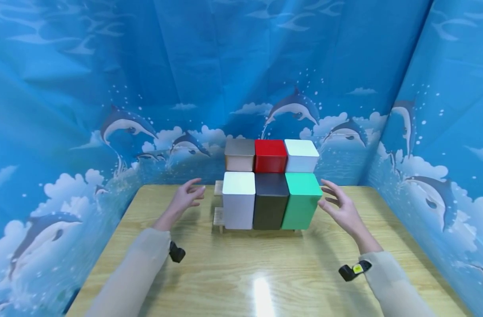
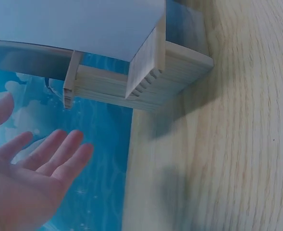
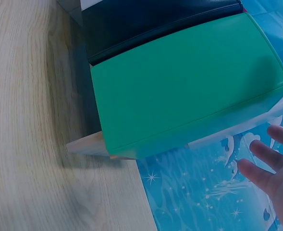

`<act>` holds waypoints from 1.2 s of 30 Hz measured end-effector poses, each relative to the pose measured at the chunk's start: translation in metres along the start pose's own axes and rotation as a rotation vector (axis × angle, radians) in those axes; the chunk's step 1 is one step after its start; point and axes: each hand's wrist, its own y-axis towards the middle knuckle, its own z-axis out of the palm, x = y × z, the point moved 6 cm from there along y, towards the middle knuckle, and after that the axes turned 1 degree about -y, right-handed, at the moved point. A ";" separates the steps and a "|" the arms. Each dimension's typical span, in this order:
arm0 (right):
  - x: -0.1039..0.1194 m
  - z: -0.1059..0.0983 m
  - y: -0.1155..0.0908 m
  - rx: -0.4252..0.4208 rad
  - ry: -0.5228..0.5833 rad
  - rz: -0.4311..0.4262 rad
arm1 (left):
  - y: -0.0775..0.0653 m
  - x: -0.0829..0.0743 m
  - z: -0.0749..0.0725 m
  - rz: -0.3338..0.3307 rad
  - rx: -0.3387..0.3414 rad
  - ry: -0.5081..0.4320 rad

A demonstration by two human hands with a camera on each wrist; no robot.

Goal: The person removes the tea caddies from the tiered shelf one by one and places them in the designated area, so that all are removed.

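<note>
My left hand (image 1: 184,199) hovers left of a wooden stand (image 1: 218,216), fingers spread and loosely bent, holding nothing; the left wrist view shows its palm and a gap to the stand. Close beside the green box (image 1: 303,200) is my right hand (image 1: 341,207), fingers parted and nothing in its grasp; whether a fingertip touches the box I cannot tell. On the stand's front row, a white box (image 1: 239,200) and a black box (image 1: 270,200) stand left of the green one. Behind them are a grey-beige box (image 1: 239,155), a red box (image 1: 270,156) and another white box (image 1: 302,155).
The stand sits toward the back of a light wooden table (image 1: 221,273). A blue dolphin-print curtain (image 1: 225,66) closes off the back and both sides. A strip of light reflects on the table's front part.
</note>
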 end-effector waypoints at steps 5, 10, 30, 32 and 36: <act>-0.008 0.004 0.006 0.004 0.037 -0.012 | 0.006 0.006 0.007 -0.043 0.024 -0.029; 0.011 0.007 0.007 0.017 0.057 0.000 | 0.011 0.013 0.016 -0.099 0.067 -0.075; -0.006 0.020 0.013 0.021 0.089 0.044 | 0.025 0.024 0.036 -0.173 0.068 -0.163; -0.002 0.021 0.012 0.022 0.104 0.042 | 0.026 0.024 0.036 -0.178 0.054 -0.164; 0.007 0.021 0.011 0.024 0.117 0.056 | 0.027 0.025 0.037 -0.187 0.040 -0.175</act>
